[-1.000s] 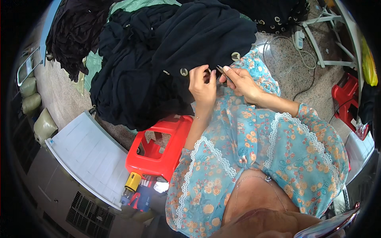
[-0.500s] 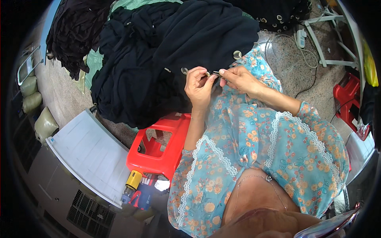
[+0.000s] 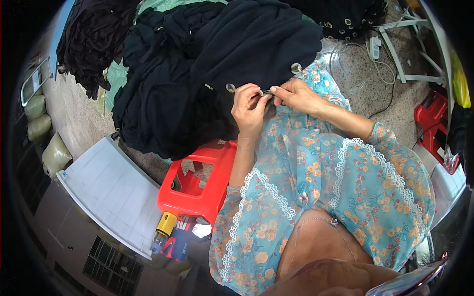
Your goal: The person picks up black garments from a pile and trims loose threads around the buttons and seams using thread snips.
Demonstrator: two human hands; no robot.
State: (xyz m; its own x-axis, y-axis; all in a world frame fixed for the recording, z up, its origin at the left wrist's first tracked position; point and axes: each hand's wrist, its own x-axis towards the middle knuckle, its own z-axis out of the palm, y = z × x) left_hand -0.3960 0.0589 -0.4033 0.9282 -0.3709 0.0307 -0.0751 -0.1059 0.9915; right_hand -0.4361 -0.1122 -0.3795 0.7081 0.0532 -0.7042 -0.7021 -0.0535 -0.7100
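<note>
Black cloth (image 3: 247, 44) lies across my lap and heaps up to the left. Along its near edge sit round, pale-rimmed buttons, one button (image 3: 296, 68) to the right and another (image 3: 230, 88) beside my left fingers. My left hand (image 3: 248, 111) pinches a small button (image 3: 260, 92) at the cloth's edge between thumb and fingertips. Closed round a small, thin dark metal tool (image 3: 268, 91), my right hand (image 3: 301, 97) holds its tip against that button. The tool's exact kind is too small to tell, and the fingers hide most of it.
A red plastic stool (image 3: 197, 197) stands at my left, next to a white panel-like surface (image 3: 113, 192) and a yellow-capped bottle (image 3: 167, 223). More dark cloth (image 3: 94, 44) is piled at the far left. White metal legs (image 3: 395, 54), cables and another red stool (image 3: 430, 118) are on the right.
My hands stay nearly in place, with the right fingers and the tool shifting slightly at the button. The cloth has barely moved.
</note>
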